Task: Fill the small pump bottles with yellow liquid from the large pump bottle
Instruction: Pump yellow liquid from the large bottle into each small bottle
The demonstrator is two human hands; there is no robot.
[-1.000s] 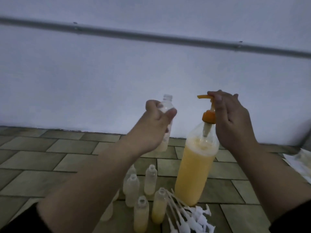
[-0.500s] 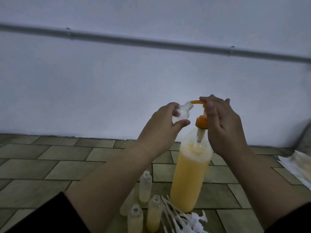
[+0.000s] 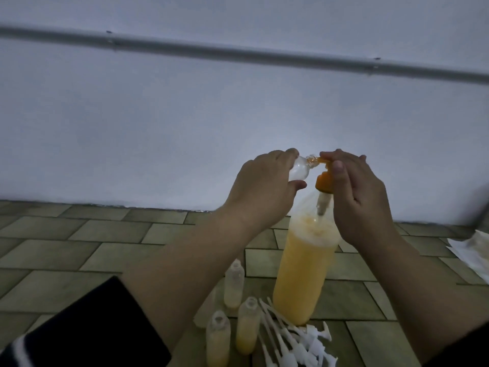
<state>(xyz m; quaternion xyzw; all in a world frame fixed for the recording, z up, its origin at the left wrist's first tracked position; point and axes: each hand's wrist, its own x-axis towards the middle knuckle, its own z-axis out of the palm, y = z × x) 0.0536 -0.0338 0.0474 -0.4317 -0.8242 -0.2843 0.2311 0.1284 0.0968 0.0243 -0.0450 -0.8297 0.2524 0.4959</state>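
A large clear bottle [image 3: 304, 266] of yellow liquid stands on the tiled floor, topped by an orange pump [image 3: 324, 182]. My left hand [image 3: 262, 189] grips a small clear bottle [image 3: 114, 170], tilted on its side with its mouth against the pump's spout; a little yellow shows at the neck. My right hand [image 3: 362, 200] rests on the pump head, fingers over its top. Several small bottles [image 3: 247, 324] stand below, some part-filled with yellow.
A heap of white pump tops with long dip tubes [image 3: 293, 345] lies on the floor in front of the large bottle. Crumpled white paper [image 3: 473, 250] lies at the right edge. A white wall with a grey pipe [image 3: 238, 53] rises behind.
My left hand tipped the small bottle from upright to sideways and brought its mouth onto the spout. My right hand stayed on the pump head, which now sits lower.
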